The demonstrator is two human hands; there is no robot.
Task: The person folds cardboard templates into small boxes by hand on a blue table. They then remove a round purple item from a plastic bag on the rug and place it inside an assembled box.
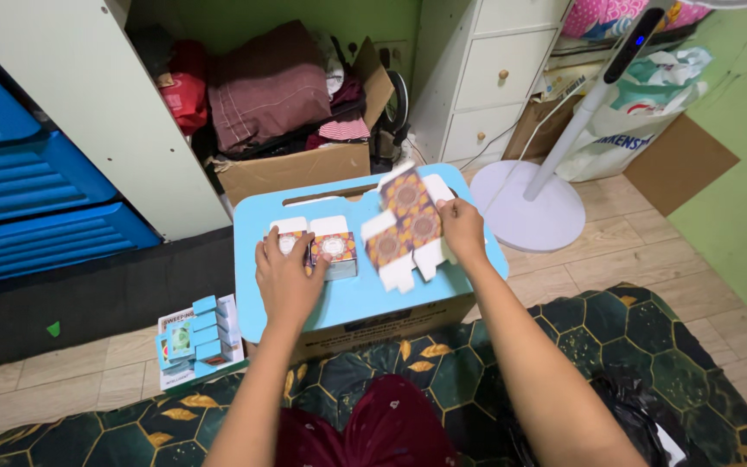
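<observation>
Pinching the flat patterned box blank [406, 227] by its right edge, right hand [462, 229] tilts it long-axis away; left hand [287, 278] w/ fingers curled on the folded box [332, 249], just left.

A cardboard box [304, 169] stuffed with folded clothes sits behind the light-blue counter [252, 225]. Blue drawers [19, 173] stand at left, a white drawer chest [494, 78] and white fan stand [529, 203] at right.

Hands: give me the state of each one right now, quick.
Left hand: closed on a small folded patterned box on the blue tabletop.
Right hand: gripping an unfolded flat patterned carton.
</observation>
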